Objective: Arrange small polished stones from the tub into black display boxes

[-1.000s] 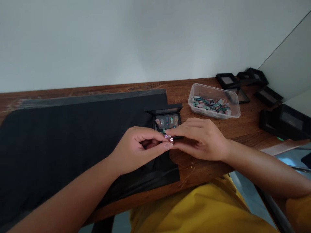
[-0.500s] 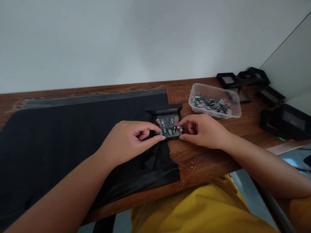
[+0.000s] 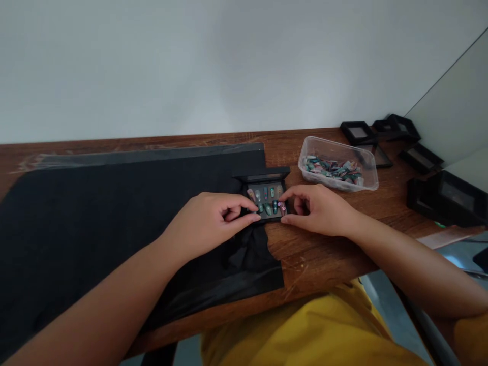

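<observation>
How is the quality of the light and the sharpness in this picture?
Head view: dim, soft light; pale glow on the wall; faint sheen on the near part of the black sheet; the small decorated pieces in the open box look soft, fine patterns unclear.

The small black case (image 3: 271, 219) sits open, its windowed lid (image 3: 264, 176) raised at the far side. Inside, decorated nail tips (image 3: 266, 192) lie in two rows; the pink-flowered tip (image 3: 282, 208) occupies the near row's right end.

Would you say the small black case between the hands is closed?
No, its lid stands raised behind the rows of decorated nails.
</observation>
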`<state>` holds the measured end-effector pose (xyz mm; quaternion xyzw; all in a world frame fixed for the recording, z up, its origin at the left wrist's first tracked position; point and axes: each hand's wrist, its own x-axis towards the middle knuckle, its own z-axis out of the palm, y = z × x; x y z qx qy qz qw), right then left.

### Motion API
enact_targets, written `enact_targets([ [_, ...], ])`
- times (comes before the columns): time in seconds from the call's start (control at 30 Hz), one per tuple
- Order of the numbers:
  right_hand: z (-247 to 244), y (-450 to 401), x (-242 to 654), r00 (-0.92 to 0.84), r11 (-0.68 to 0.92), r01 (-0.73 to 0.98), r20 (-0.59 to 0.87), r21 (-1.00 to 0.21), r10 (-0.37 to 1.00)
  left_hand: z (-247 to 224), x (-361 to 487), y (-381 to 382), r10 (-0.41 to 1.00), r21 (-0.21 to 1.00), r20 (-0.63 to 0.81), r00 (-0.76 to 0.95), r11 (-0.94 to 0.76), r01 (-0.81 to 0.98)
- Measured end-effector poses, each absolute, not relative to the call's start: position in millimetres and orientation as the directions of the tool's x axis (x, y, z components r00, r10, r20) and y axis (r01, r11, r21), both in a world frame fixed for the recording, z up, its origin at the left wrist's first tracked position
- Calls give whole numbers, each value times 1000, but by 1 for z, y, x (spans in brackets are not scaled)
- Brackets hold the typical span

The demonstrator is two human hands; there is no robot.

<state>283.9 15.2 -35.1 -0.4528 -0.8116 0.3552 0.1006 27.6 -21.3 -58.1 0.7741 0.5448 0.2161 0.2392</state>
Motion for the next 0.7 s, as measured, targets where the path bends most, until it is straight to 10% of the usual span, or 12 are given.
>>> enact_targets([
  [0.7, -37, 13, 281, -546, 404, 709, -87, -577, 833, -57, 22, -20, 945, 586, 97, 313, -309, 750],
])
